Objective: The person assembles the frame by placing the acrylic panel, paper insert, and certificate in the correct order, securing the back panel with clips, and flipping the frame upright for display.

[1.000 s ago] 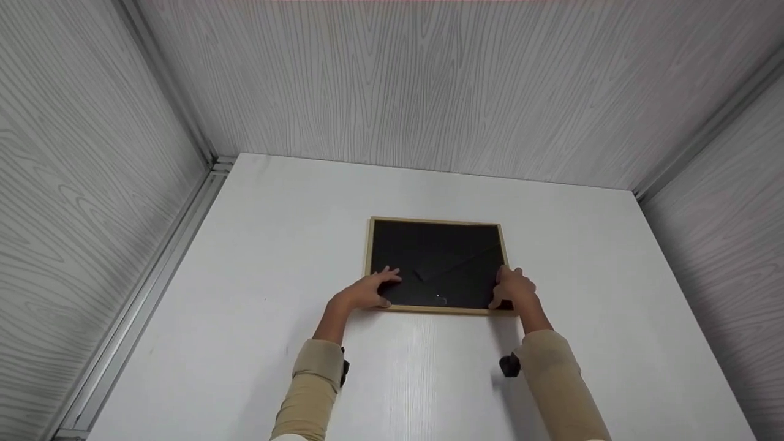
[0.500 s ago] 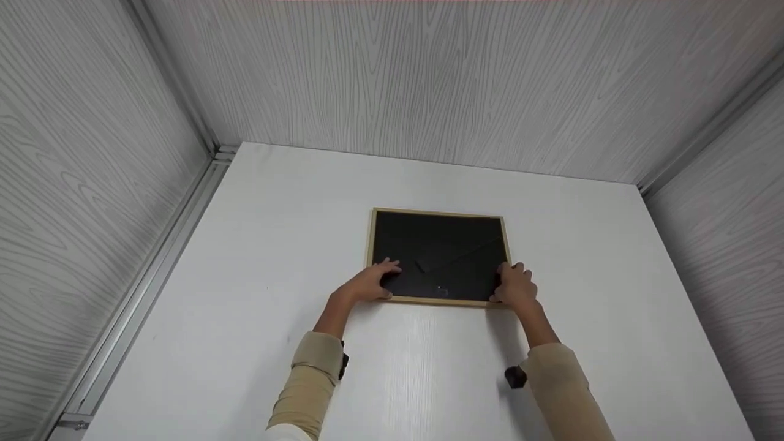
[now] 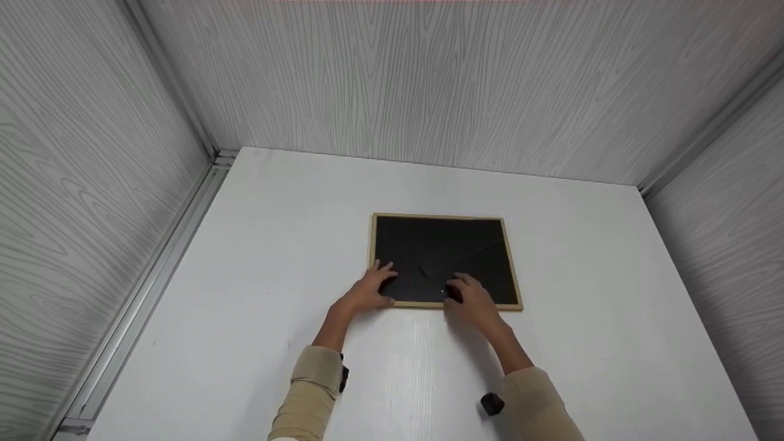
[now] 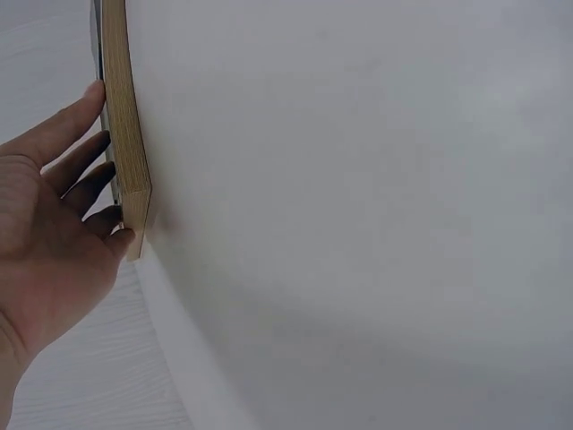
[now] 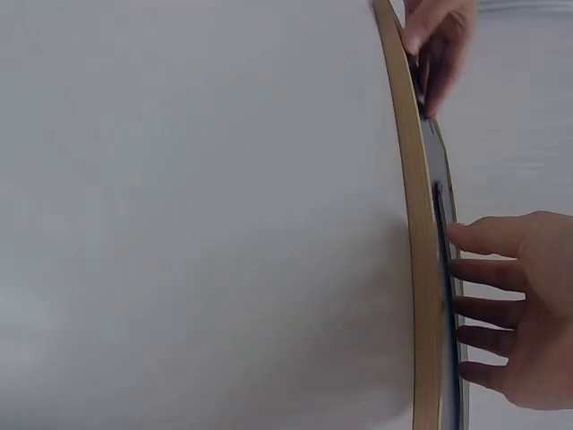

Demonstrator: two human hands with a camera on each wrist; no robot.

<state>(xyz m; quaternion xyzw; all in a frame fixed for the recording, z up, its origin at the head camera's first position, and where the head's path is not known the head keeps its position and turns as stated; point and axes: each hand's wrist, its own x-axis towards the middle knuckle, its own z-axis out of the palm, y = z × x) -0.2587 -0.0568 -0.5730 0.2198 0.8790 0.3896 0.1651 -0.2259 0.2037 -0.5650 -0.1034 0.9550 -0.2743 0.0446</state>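
A photo frame (image 3: 441,245) with a black backing and a thin wooden border lies backing side up on the white table. An easel leg (image 3: 432,268) appears to lie flat against the backing. My left hand (image 3: 369,290) rests at the frame's near left corner, fingers spread and thumb by the near edge. In the left wrist view, its fingertips (image 4: 109,139) touch the frame's side and backing. My right hand (image 3: 473,304) is over the near middle of the backing, fingers lightly bent. Its fingertips (image 5: 461,305) touch or nearly touch the backing beside a tiny bright spot.
The white table (image 3: 294,245) meets a grey wood-grain wall (image 3: 416,86) at the back. Similar panels stand left and right, and a metal rail (image 3: 153,275) runs along the left side. Dark wrist cameras sit by both sleeves.
My right hand has left the frame's near right corner and moved left to the near middle of the backing. My left hand stays at the left corner; the frame lies about where it was.
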